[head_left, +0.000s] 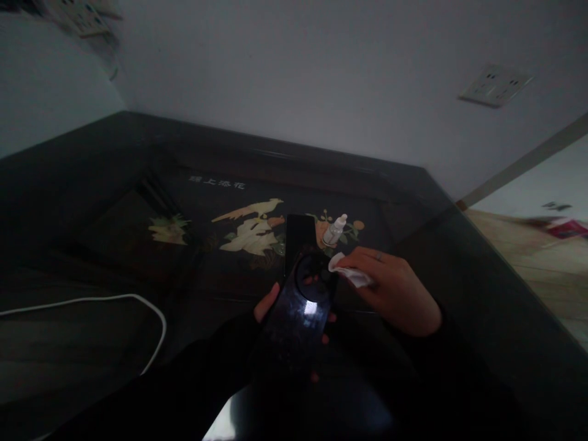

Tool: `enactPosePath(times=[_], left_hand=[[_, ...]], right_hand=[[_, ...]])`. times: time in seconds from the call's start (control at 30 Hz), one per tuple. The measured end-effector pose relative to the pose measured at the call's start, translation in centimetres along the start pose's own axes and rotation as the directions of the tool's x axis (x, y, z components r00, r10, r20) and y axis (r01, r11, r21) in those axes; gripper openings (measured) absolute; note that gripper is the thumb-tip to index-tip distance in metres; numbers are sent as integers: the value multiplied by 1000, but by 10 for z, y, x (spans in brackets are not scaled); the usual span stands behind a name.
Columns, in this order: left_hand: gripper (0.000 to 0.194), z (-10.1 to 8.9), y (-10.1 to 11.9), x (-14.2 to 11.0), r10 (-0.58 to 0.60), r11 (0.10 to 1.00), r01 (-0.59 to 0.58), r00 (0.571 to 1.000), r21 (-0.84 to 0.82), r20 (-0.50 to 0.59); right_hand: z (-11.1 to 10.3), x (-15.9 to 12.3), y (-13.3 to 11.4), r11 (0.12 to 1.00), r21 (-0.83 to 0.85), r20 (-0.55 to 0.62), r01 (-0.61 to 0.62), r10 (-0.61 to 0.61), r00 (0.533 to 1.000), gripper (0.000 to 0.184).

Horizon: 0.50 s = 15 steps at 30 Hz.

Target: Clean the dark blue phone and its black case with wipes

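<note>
A dark, glossy smartphone (pixel 294 324) is gripped by its sides in my left hand (pixel 267 302), its back with a large round camera ring facing up. Thumb and fingertips of that hand show at the phone's two edges. My right hand (pixel 395 288), wearing a ring, pinches a crumpled white tissue (pixel 351 274) beside the phone's camera end. Whether the tissue touches the phone I cannot tell. Beyond the held phone, a second black phone (pixel 301 231) lies on the dark table. Right of it stands a small clear bottle (pixel 335 231) with a white top.
The dark glossy tabletop (pixel 220 282) bears a bird-and-flower picture and white characters. A white cable (pixel 114 297) curves across its left side. Behind it is a pale wall with a socket plate (pixel 496 86). Wooden flooring (pixel 509 245) and a red item (pixel 567 229) show at the right.
</note>
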<state>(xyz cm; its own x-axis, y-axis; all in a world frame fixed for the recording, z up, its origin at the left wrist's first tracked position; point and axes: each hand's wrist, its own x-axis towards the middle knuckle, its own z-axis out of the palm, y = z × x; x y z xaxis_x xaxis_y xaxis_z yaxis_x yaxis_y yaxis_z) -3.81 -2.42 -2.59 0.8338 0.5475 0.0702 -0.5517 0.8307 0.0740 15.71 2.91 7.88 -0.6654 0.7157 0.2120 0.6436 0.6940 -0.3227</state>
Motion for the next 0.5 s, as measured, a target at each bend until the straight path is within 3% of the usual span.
enactPosePath(times=[0.27, 0.43, 0.5], left_hand=[[66, 4, 2, 0, 1, 998, 0, 1000, 69, -6], [73, 5, 2, 0, -40, 985, 32, 998, 170, 44], [70, 5, 1, 0, 1, 991, -1, 1000, 135, 2]], right_hand=[[2, 0, -7, 998, 63, 52, 18, -21, 998, 21], [5, 0, -7, 972, 187, 172, 144, -177, 969, 17], [6, 0, -5, 980, 164, 160, 110, -136, 978, 18]])
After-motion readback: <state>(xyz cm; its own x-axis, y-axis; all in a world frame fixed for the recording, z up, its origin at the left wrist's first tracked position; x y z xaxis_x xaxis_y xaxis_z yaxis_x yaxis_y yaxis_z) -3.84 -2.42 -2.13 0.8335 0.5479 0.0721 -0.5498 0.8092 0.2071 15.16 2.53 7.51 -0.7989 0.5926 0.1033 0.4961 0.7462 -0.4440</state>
